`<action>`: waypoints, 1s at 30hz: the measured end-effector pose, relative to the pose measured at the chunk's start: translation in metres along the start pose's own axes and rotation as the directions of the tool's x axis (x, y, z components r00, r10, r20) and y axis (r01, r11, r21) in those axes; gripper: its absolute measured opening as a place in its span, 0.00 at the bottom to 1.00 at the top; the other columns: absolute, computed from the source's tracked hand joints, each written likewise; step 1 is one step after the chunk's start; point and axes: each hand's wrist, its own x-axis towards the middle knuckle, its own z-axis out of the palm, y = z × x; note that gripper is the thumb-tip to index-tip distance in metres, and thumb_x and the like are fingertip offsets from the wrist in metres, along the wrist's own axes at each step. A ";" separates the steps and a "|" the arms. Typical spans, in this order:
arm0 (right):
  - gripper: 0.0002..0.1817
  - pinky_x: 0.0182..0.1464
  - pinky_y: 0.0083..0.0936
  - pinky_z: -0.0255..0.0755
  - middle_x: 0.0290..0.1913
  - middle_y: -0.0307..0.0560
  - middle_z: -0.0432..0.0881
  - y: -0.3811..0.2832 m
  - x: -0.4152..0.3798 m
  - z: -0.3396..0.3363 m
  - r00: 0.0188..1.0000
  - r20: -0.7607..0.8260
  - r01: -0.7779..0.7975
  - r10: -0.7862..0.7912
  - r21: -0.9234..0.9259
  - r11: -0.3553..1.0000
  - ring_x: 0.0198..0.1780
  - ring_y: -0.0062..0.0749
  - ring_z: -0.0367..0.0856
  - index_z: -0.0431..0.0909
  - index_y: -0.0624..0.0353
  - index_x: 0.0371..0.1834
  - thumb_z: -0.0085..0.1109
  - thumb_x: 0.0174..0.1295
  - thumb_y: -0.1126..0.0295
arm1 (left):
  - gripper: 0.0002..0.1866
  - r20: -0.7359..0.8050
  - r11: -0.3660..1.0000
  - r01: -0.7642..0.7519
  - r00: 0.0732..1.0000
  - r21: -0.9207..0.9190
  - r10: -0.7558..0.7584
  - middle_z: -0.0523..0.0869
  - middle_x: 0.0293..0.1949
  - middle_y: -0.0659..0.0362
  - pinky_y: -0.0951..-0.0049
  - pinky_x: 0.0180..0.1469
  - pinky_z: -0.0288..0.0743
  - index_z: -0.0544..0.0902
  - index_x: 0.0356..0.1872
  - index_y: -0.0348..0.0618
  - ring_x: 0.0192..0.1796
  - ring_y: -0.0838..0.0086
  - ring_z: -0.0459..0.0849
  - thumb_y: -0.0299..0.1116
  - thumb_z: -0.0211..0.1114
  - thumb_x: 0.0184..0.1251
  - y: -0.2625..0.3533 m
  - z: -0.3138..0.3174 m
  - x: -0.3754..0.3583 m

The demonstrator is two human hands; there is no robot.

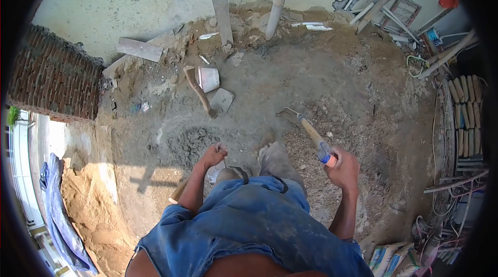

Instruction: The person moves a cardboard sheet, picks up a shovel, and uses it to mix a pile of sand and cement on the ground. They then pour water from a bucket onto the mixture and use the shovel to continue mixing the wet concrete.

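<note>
My right hand (344, 169) is closed round a clear plastic bottle (323, 151) with a blue and orange label. Behind the bottle, in line with it, is a wooden-handled hoe (310, 129) with its metal head on the ground. My left hand (213, 155) is held in front of my waist, fingertips pinched together; what they hold, if anything, is too small to name. Just below that hand is a pale, see-through piece (215, 172), partly hidden by my leg. A wooden piece (179, 192) shows beside my left forearm.
Ahead lie a white bucket (208, 79) on its side and another hoe (199, 92). Wet mortar (193, 142) is heaped at front left. Two props (275, 4) lean by the wall, a brick stack (54, 74) stands left, and filled sacks (397, 261) lie at lower right.
</note>
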 end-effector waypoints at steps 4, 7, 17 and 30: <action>0.14 0.36 0.37 0.70 0.27 0.49 0.80 -0.002 0.075 -0.026 1.000 0.001 0.017 -0.017 0.051 0.999 0.34 0.49 0.78 0.77 0.51 0.32 0.62 0.38 0.70 | 0.11 0.024 0.997 0.063 0.998 0.035 -0.064 0.79 0.31 0.57 0.75 0.35 0.74 0.74 0.37 0.36 0.32 0.74 0.78 0.31 0.58 0.56 0.033 -0.002 0.058; 0.14 0.36 0.37 0.70 0.27 0.48 0.79 0.003 0.143 -0.048 0.999 0.023 -0.025 0.023 0.088 0.996 0.34 0.49 0.78 0.77 0.51 0.32 0.62 0.38 0.70 | 0.11 0.078 0.997 0.053 0.996 -0.057 -0.049 0.79 0.32 0.57 0.74 0.35 0.74 0.74 0.39 0.36 0.33 0.74 0.79 0.31 0.58 0.57 0.061 -0.006 0.107; 0.12 0.35 0.42 0.69 0.28 0.55 0.78 -0.010 0.323 -0.083 0.998 0.061 0.013 -0.010 -0.053 0.999 0.35 0.54 0.77 0.76 0.54 0.30 0.59 0.39 0.71 | 0.19 0.211 0.580 -0.423 0.651 -0.696 0.729 0.75 0.46 0.51 0.70 0.48 0.70 0.70 0.50 0.34 0.47 0.68 0.77 0.39 0.55 0.65 0.491 0.004 0.144; 0.14 0.40 0.42 0.70 0.31 0.54 0.80 -0.028 0.487 -0.091 0.979 0.187 -0.073 0.086 -0.073 0.995 0.39 0.53 0.77 0.78 0.51 0.34 0.60 0.40 0.71 | 0.24 -0.155 -0.172 0.098 0.165 -0.980 0.974 0.78 0.40 0.47 0.69 0.47 0.72 0.72 0.51 0.34 0.43 0.63 0.79 0.44 0.56 0.63 0.687 0.040 0.201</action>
